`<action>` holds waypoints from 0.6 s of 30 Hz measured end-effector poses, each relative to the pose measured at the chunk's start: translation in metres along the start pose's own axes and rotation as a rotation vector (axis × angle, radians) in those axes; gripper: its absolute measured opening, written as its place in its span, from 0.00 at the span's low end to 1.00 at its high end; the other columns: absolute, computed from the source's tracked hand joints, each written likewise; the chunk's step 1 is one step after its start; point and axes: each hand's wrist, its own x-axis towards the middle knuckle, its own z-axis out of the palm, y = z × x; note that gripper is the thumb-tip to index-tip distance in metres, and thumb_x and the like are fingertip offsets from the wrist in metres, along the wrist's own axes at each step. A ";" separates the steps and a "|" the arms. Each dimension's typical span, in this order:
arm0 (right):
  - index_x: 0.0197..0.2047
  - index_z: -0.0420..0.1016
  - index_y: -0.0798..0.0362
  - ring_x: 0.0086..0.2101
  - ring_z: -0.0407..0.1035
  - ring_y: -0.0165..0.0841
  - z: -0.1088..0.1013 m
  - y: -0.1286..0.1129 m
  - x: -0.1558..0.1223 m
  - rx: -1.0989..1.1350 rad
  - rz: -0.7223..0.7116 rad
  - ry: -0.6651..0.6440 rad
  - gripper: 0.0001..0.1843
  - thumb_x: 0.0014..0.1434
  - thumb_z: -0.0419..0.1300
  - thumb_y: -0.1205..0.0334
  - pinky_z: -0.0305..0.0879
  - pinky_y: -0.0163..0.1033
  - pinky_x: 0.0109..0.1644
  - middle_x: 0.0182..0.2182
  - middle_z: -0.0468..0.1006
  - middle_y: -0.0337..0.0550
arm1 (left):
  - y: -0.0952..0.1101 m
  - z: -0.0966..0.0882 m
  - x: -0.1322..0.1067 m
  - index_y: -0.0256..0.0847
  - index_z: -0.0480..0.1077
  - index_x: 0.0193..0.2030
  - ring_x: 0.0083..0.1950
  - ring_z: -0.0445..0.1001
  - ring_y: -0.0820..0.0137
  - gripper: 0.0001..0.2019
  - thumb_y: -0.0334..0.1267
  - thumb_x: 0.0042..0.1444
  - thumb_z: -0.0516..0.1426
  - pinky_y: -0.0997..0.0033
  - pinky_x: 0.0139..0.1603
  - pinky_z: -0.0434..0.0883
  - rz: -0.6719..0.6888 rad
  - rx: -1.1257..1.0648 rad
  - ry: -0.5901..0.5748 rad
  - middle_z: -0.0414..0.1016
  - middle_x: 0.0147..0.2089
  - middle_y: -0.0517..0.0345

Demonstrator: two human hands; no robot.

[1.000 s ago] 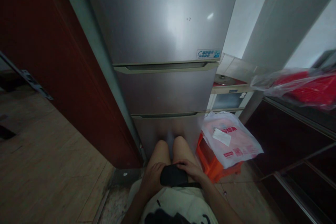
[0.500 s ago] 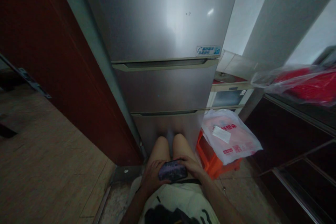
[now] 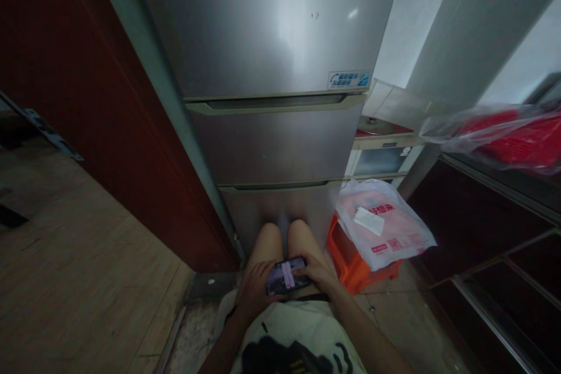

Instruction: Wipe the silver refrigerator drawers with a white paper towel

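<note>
A smartphone [image 3: 276, 285] lies sideways across my lap, its lit screen facing up with a pale vertical strip in the middle. My left hand [image 3: 255, 285] is closed round its left end, fingers at the far edge and thumb along the near edge. At the other end my right hand [image 3: 319, 273] grips the phone, its thumb over the screen. The undersides of the phone and of both hands are hidden.
A silver refrigerator [image 3: 274, 146] stands right before my knees. To the right, a white plastic bag [image 3: 407, 239] with a paper slip [image 3: 369, 220] covers an orange stool [image 3: 350, 274]. A dark red door [image 3: 131, 146] is at left; a red item in clear plastic [image 3: 512, 137] sits at right.
The phone screen now shows a bright pale strip where it was darker before. My right thumb has moved inward over the screen, and the phone has tilted slightly.
</note>
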 end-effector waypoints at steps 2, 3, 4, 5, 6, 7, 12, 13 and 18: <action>0.45 0.74 0.53 0.38 0.72 0.36 0.001 0.001 0.000 0.001 0.000 0.014 0.34 0.29 0.73 0.61 0.68 0.41 0.45 0.34 0.78 0.38 | -0.001 0.001 0.000 0.36 0.65 0.66 0.64 0.67 0.48 0.45 0.43 0.39 0.72 0.45 0.66 0.63 -0.004 0.000 -0.010 0.71 0.62 0.39; 0.44 0.74 0.53 0.38 0.72 0.37 0.002 0.001 0.000 0.000 0.001 0.018 0.34 0.29 0.73 0.61 0.68 0.41 0.44 0.34 0.78 0.38 | -0.001 0.001 0.000 0.37 0.65 0.66 0.64 0.67 0.48 0.45 0.43 0.40 0.72 0.45 0.67 0.63 -0.004 -0.002 -0.013 0.71 0.62 0.39; 0.44 0.74 0.53 0.37 0.72 0.37 0.002 0.000 0.000 -0.003 0.002 0.021 0.34 0.29 0.73 0.61 0.68 0.42 0.44 0.34 0.78 0.38 | -0.001 0.001 0.000 0.37 0.65 0.66 0.64 0.68 0.48 0.44 0.44 0.40 0.72 0.45 0.67 0.63 -0.003 -0.005 -0.016 0.71 0.63 0.39; 0.44 0.74 0.53 0.37 0.73 0.37 0.002 0.000 -0.001 -0.009 0.003 0.024 0.33 0.29 0.72 0.61 0.69 0.42 0.44 0.34 0.79 0.38 | -0.001 0.001 0.001 0.37 0.65 0.66 0.64 0.68 0.48 0.44 0.44 0.40 0.71 0.44 0.67 0.63 -0.002 -0.007 -0.018 0.71 0.63 0.39; 0.44 0.75 0.53 0.37 0.73 0.38 0.003 -0.001 -0.002 -0.016 0.003 0.028 0.33 0.29 0.72 0.60 0.69 0.43 0.43 0.34 0.79 0.39 | -0.001 0.001 0.001 0.38 0.65 0.66 0.64 0.68 0.48 0.44 0.44 0.40 0.71 0.44 0.67 0.63 -0.004 -0.008 -0.021 0.71 0.63 0.39; 0.44 0.75 0.53 0.37 0.73 0.38 0.003 -0.001 -0.002 -0.025 0.000 0.031 0.33 0.29 0.72 0.60 0.69 0.43 0.43 0.34 0.79 0.39 | -0.001 0.001 0.001 0.38 0.65 0.66 0.64 0.67 0.47 0.44 0.45 0.40 0.71 0.44 0.66 0.63 -0.007 -0.008 -0.024 0.71 0.63 0.39; 0.45 0.75 0.53 0.39 0.73 0.39 0.004 -0.003 -0.003 -0.066 -0.023 0.031 0.33 0.31 0.72 0.57 0.69 0.42 0.43 0.36 0.79 0.41 | -0.002 0.002 0.000 0.36 0.64 0.66 0.65 0.67 0.46 0.46 0.46 0.40 0.72 0.44 0.66 0.63 -0.011 0.013 -0.022 0.71 0.63 0.38; 0.45 0.75 0.54 0.39 0.73 0.39 0.003 -0.003 -0.003 -0.077 -0.028 0.030 0.33 0.31 0.72 0.56 0.69 0.42 0.43 0.37 0.79 0.41 | -0.004 0.003 -0.001 0.36 0.64 0.66 0.65 0.67 0.46 0.46 0.46 0.40 0.72 0.44 0.66 0.63 -0.005 0.015 -0.018 0.71 0.63 0.38; 0.45 0.76 0.55 0.40 0.74 0.41 -0.001 -0.002 -0.003 -0.148 -0.054 0.018 0.32 0.38 0.70 0.46 0.70 0.44 0.44 0.36 0.80 0.44 | -0.012 0.008 -0.001 0.38 0.64 0.66 0.65 0.67 0.46 0.45 0.48 0.40 0.72 0.42 0.67 0.62 0.059 -0.019 0.012 0.71 0.64 0.39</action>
